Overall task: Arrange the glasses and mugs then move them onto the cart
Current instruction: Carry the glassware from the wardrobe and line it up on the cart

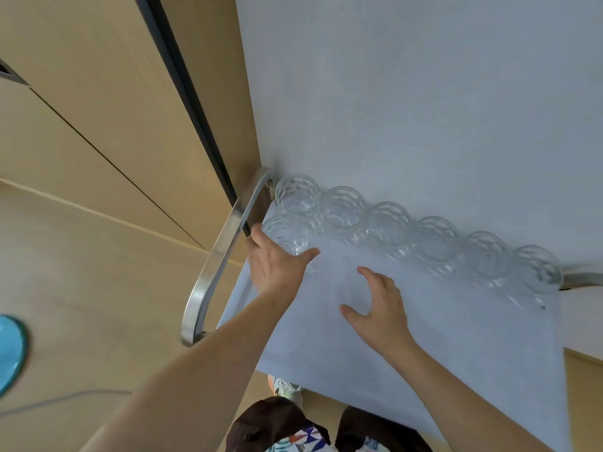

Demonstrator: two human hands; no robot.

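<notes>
Six clear glasses [414,233] stand in a touching row along the far edge of the cart [408,337], against the wall [424,93]. A seventh glass [287,234] sits just near of the row's left end, beside the metal handle [225,243]. The left hand [277,265] holds this glass, thumb across its near side and fingers round its left. The right hand [380,308] hovers over the cart's blue top, fingers spread wide, holding nothing

Pale blue wall [424,93], light wooden panelled door [98,93], beige wooden floor [81,272], round turquoise plate [9,350] at the left edge, thin grey cable [65,398] on the floor
</notes>
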